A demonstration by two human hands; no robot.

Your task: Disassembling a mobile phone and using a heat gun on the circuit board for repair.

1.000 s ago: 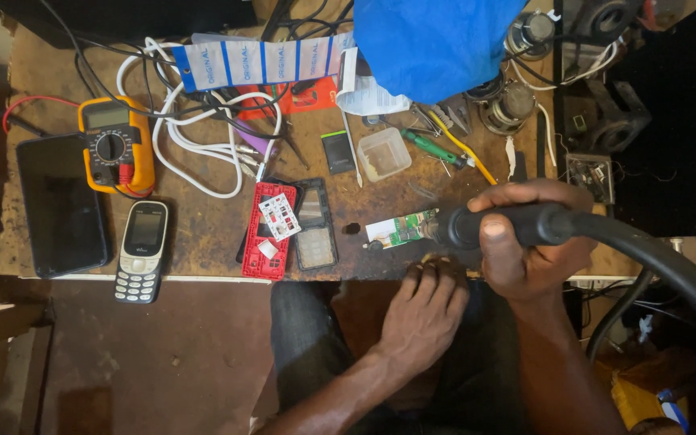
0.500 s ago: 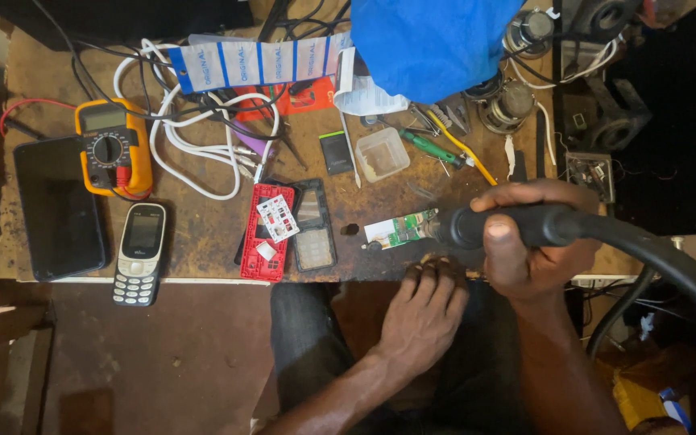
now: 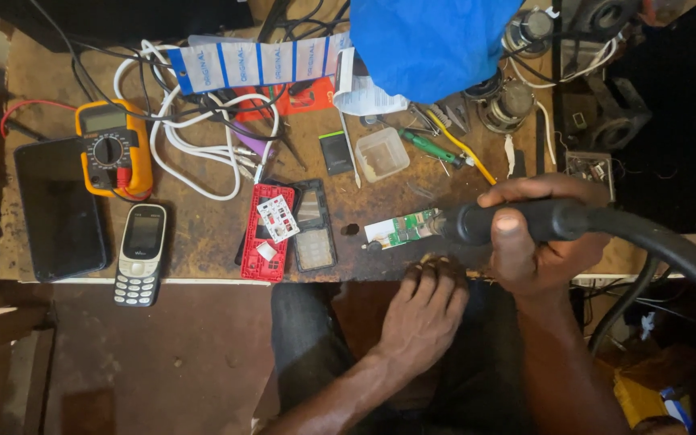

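My right hand [image 3: 537, 234] grips a thick black hot-air wand [image 3: 525, 220] whose hose runs off to the right. Its nozzle points left at a small green and white circuit board [image 3: 400, 229] lying on the worn wooden bench [image 3: 203, 234]. My left hand [image 3: 424, 310] rests with curled fingers on the bench's front edge, just below the board, holding nothing.
A red phone frame [image 3: 266, 234] and a dark phone housing [image 3: 313, 225] lie left of the board. Further left are a keypad phone [image 3: 140, 254], a black smartphone [image 3: 60, 209] and a yellow multimeter [image 3: 113, 149]. White cables, a clear plastic tub [image 3: 382, 153], screwdrivers and a blue cloth [image 3: 432, 44] crowd the back.
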